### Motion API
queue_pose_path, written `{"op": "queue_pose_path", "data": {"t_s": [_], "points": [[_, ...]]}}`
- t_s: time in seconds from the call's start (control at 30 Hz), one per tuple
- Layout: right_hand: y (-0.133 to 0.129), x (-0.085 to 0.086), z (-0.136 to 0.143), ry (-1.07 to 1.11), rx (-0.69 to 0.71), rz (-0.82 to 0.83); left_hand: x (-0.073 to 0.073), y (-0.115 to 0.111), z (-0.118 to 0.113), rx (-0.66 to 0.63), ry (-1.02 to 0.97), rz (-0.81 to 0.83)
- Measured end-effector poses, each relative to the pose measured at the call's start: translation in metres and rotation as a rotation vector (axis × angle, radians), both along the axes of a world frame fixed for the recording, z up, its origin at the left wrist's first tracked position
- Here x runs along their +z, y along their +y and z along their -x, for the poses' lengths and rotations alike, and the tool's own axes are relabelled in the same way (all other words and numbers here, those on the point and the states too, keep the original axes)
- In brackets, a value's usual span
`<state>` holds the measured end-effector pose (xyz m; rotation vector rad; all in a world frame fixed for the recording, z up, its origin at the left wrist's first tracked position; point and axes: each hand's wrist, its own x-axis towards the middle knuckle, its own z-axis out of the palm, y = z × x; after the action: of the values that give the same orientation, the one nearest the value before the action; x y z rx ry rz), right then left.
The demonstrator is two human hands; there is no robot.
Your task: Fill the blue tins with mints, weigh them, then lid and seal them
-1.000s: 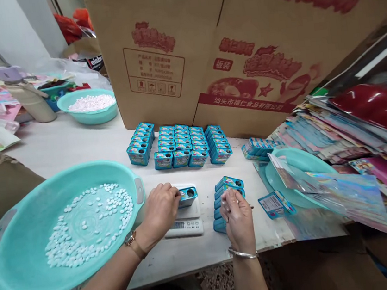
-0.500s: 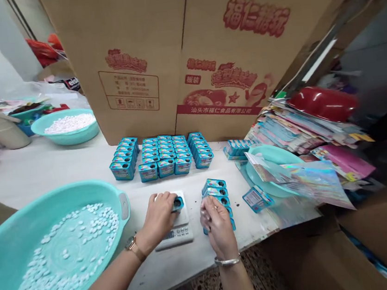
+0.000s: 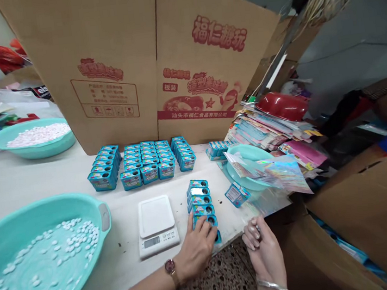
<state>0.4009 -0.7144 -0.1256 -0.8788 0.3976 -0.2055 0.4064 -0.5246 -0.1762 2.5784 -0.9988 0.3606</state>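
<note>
My left hand (image 3: 197,251) is over the near end of a row of small blue boxes (image 3: 200,200), its fingers bent round a blue box (image 3: 218,236) there that they partly hide. Beyond the table's front edge, my right hand (image 3: 265,248) is closed, fingers curled in; whatever it holds is hidden. A white digital scale (image 3: 156,221) with a bare plate lies left of the row. At the left, a big turquoise basin (image 3: 46,206) holds many pale blue candies (image 3: 81,237).
Rows of blue boxes (image 3: 149,172) stand before a large cardboard carton (image 3: 111,33). A basin of pinkish candies (image 3: 36,151) is at back left. To the right are a flat blue pack (image 3: 237,195), a turquoise bowl (image 3: 243,181), stacked printed sheets (image 3: 248,132) and a red bowl (image 3: 282,106).
My left hand has moved right with the blue box, from the scale to the row. My closed right hand has moved away from the row, to the right and nearer me. The view has shifted right.
</note>
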Motion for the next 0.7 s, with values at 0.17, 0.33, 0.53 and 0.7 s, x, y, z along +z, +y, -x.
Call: {"op": "queue_pose_path", "data": {"t_s": [0.17,0.33,0.53,0.7], "points": [[0.006,0.005,-0.008,-0.023,0.01,-0.021,-0.013,-0.007,-0.014,-0.117,-0.112,-0.071],[0.013,0.021,-0.014,-0.069,0.028,-0.037,-0.019,0.004,-0.006,-0.013,-0.042,-0.025],[0.062,0.03,-0.012,-0.094,0.158,-0.032,-0.01,0.068,0.035,0.314,0.041,0.239],[0.165,0.029,-0.004,-0.079,0.636,0.132,0.012,0.152,0.094,0.678,-0.008,0.514]]}}
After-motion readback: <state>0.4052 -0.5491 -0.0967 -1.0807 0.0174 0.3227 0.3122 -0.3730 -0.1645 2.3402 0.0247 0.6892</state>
